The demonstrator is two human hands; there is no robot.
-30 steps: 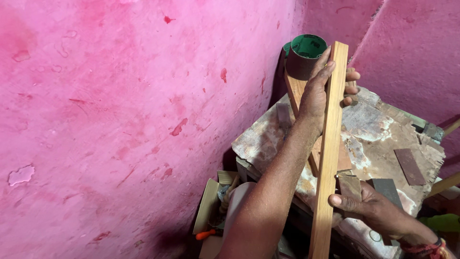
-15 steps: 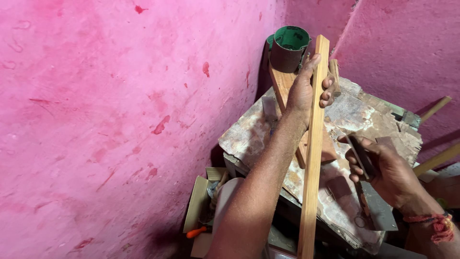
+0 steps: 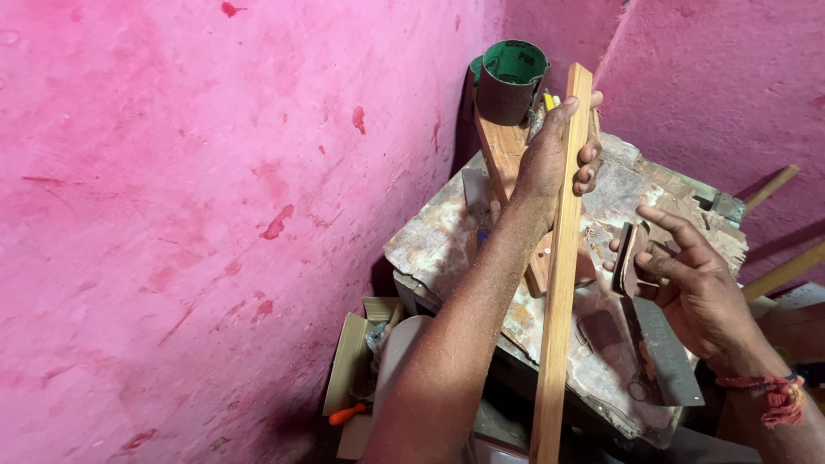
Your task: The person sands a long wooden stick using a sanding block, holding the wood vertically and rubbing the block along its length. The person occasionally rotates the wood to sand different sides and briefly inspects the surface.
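Long wooden strip (image 3: 560,283), steeply tilted, handheld

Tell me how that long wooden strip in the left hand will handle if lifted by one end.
The wooden strip looks stiff; it stays straight under the left hand. Being thin and narrow, it is probably light. Being long, its free end may swing or dip.

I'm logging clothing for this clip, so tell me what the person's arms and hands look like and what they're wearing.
Both arms are bare, with no sleeves or gloves in view. The left hand carries nothing visible and its forearm is flecked with fine pale dust. The right hand has a red braided thread band at the wrist.
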